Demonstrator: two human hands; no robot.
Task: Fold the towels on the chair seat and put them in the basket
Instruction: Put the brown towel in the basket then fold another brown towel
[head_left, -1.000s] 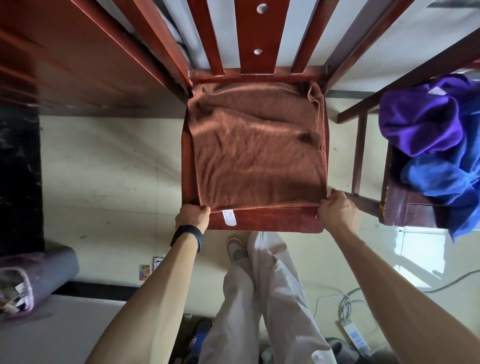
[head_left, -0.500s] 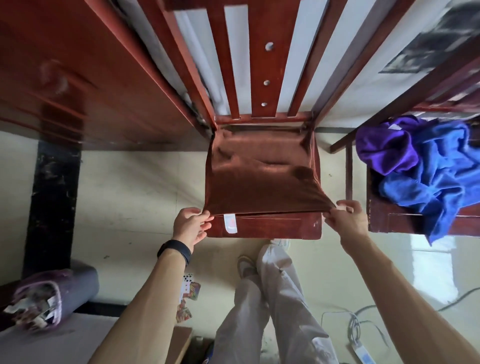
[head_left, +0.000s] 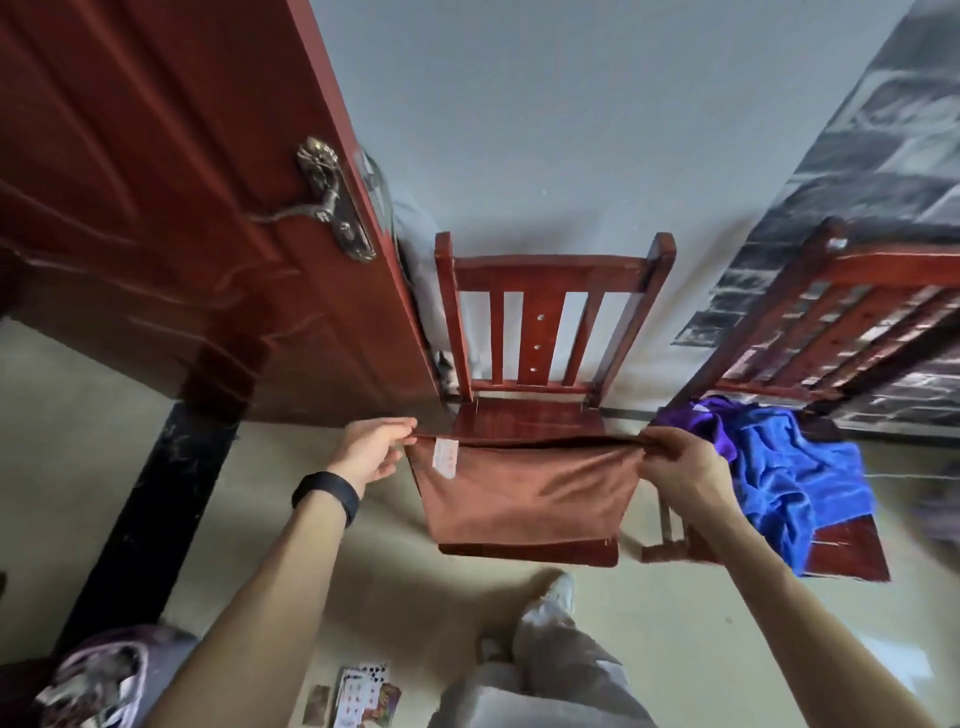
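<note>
Red-brown panelled wooden door (head_left: 156, 218) with a brass lever handle (head_left: 332, 208) fills the left, beside a red-brown slat-back wooden chair (head_left: 550, 322) set against a grey wall. To the right, a second wooden chair (head_left: 852, 551) carries a rumpled blue towel (head_left: 795, 467) and a purple towel (head_left: 696, 421) heaped on its seat. A person holds a brown rectangular towel (head_left: 519, 493) stretched by its top edge over the first chair's seat, the cloth hanging down across the front half of the seat. The left hand (head_left: 371, 449), a black wristband (head_left: 326, 493) on its wrist, pinches one upper corner between thumb and fingers. The right hand (head_left: 680, 462) pinches the opposite corner, fingers curled round the hem. A white care label (head_left: 445, 457) dangles near the left corner. Playing cards (head_left: 363, 691) lie scattered on the pale floor by the person's feet.
</note>
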